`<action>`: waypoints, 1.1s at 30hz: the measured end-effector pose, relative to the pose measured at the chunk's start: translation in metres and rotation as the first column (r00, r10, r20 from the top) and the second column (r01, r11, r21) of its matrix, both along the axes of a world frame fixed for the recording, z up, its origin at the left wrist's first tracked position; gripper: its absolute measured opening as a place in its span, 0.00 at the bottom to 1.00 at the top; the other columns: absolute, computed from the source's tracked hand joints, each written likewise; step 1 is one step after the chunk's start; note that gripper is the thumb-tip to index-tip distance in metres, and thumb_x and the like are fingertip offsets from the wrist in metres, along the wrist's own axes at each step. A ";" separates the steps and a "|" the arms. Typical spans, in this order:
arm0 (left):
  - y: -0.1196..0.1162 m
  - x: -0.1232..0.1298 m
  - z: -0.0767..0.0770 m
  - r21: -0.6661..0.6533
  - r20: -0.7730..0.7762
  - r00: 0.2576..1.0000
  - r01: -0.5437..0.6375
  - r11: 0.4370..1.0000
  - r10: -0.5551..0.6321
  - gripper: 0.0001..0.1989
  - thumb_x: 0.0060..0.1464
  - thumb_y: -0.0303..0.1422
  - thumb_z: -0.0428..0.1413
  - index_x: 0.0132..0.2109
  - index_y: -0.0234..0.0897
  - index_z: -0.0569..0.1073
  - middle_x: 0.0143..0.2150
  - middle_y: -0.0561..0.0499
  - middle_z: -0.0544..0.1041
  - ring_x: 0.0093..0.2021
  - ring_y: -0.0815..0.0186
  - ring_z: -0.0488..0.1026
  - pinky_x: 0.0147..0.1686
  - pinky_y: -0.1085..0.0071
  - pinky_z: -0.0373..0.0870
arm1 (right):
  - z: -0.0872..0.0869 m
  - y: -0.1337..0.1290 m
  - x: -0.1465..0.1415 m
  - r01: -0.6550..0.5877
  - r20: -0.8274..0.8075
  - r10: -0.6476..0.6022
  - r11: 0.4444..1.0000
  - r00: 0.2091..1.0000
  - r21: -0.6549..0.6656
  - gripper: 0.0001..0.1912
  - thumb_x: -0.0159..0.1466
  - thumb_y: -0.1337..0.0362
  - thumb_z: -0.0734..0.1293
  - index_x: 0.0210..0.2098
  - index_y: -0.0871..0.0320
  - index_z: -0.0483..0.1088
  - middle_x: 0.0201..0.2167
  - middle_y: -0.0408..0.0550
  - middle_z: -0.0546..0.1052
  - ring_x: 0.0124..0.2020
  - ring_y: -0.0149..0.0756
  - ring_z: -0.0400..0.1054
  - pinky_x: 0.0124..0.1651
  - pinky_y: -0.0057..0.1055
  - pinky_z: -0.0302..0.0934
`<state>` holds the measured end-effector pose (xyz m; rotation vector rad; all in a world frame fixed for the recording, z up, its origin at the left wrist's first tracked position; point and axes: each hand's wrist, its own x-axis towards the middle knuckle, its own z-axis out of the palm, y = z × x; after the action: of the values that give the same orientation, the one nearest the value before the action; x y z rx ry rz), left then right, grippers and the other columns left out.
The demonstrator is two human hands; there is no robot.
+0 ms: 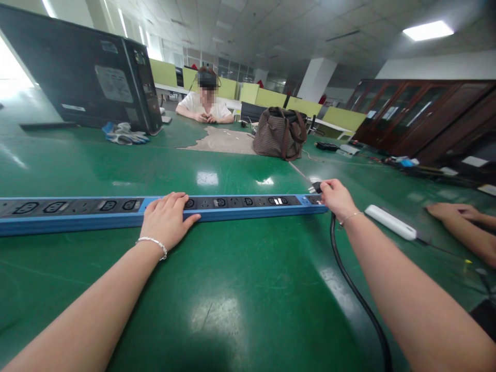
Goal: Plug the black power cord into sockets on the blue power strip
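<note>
A long blue power strip [217, 212] with a black socket face lies across the green table. My left hand [165, 214] lies over its middle, fingers across the top to the far edge and thumb along the near side. At the strip's right end, my right hand [336, 199] grips a black power plug [316, 187]. The plug's metal prongs point left, just above the end sockets and apart from them. From under my right hand a thick black cable [349, 281] runs down toward the near edge of the view.
A black computer tower [112, 77] and gloves [124, 133] stand back left. A brown bag [279, 133] sits beyond the strip. One person [205, 106] sits opposite; another person's hands [451, 212] rest at right, near a white power strip [391, 222].
</note>
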<state>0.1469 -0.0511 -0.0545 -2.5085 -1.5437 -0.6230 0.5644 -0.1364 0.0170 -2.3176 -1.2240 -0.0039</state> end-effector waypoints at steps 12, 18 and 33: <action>0.000 0.000 -0.001 0.008 -0.006 1.000 0.006 1.000 -0.006 0.26 0.55 0.48 0.46 0.55 0.38 0.66 0.58 0.42 0.68 0.58 0.53 0.62 0.56 0.55 0.55 | -0.022 0.000 0.011 -0.024 0.070 0.034 0.990 0.997 -0.142 0.17 0.64 0.57 0.54 0.46 0.58 0.66 0.31 0.47 0.75 0.27 0.34 0.67 0.33 0.29 0.60; 0.000 0.000 -0.001 0.012 -0.005 1.000 0.006 1.000 -0.005 0.26 0.55 0.48 0.47 0.56 0.38 0.66 0.58 0.42 0.68 0.58 0.53 0.62 0.56 0.55 0.55 | -0.015 0.002 0.002 -0.019 0.183 0.068 0.965 0.981 -0.262 0.18 0.64 0.57 0.54 0.47 0.56 0.66 0.37 0.51 0.76 0.36 0.40 0.70 0.38 0.31 0.59; -0.001 0.000 0.000 0.009 -0.037 0.999 -0.008 1.000 0.008 0.27 0.56 0.48 0.46 0.56 0.36 0.65 0.59 0.43 0.68 0.59 0.54 0.62 0.57 0.57 0.55 | -0.018 0.006 -0.004 -0.004 0.242 0.100 0.930 0.965 -0.367 0.18 0.65 0.56 0.52 0.49 0.57 0.63 0.38 0.55 0.76 0.38 0.45 0.71 0.40 0.35 0.59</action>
<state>0.1469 -0.0523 -0.0541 -2.4917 -1.5341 -0.5779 0.5599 -0.1303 -0.0011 -2.6669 -1.5245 -0.0659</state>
